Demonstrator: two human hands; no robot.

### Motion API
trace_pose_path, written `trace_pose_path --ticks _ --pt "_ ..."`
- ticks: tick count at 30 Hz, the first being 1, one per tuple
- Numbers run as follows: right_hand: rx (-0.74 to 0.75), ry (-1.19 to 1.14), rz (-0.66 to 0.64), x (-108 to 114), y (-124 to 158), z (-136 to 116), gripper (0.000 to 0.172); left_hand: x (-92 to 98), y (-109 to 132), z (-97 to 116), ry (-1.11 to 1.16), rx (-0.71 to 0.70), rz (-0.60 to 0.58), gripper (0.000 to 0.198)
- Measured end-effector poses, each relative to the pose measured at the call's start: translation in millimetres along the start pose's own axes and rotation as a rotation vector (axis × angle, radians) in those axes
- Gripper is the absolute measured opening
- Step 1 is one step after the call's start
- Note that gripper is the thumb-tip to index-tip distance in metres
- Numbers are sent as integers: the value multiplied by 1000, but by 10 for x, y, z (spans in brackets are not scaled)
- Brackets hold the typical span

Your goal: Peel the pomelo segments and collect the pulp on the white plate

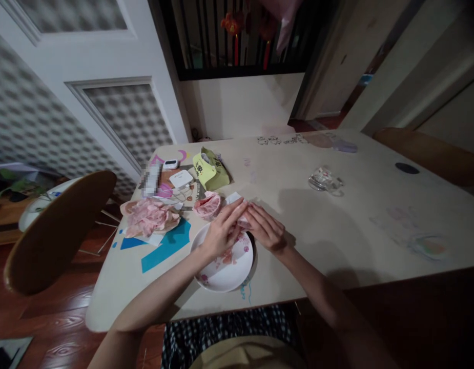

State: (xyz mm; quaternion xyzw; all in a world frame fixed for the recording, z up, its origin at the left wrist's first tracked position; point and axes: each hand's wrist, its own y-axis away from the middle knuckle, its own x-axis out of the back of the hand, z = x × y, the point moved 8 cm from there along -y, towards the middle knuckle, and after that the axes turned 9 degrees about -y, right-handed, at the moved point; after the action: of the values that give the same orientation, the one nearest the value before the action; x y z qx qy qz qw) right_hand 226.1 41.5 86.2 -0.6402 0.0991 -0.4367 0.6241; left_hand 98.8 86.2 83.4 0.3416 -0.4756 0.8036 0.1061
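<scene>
Over the far side of the white plate [226, 283], the left hand [224, 231] and right hand [266, 226] meet, clamped on a pinkish piece [243, 222], probably pomelo, mostly hidden; just beyond sits a peeled pomelo chunk [208, 205], peel [150, 218] heaped leftward.

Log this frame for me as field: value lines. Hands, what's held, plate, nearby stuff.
left_hand: left hand, fingers closed around a small pinkish piece
right_hand: right hand, on the same piece, fingertips meeting the left's
held_item: mostly covered by fingers, identity unclear
plate: white plate, partly under left hand, pink marks or bits on it
beyond_plate: rounded pink chunk
left_of_plate: crumpled pink heap, blue strip
farther_back: yellow-green cap, white box
right_side: clear object
</scene>
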Motion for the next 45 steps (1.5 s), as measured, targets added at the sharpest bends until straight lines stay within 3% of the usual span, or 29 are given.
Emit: trace_pose_path --ticks 4,16,33,40,45 --pt "-16 5 21 -30 29 22 44 -2 -10 7 -5 49 15 59" --pt "-114 60 -30 -59 -51 28 44 12 7 111 -267 -2 31 66" --pt "-118 -48 -55 -81 5 56 60 62 -37 -4 -165 -198 -64 63" --pt "-322 -63 -125 -176 -44 134 55 49 -37 -38 -176 -37 -50 73" --pt "-251 -24 -153 -208 -49 100 47 -24 24 -60 -192 -24 -54 75"
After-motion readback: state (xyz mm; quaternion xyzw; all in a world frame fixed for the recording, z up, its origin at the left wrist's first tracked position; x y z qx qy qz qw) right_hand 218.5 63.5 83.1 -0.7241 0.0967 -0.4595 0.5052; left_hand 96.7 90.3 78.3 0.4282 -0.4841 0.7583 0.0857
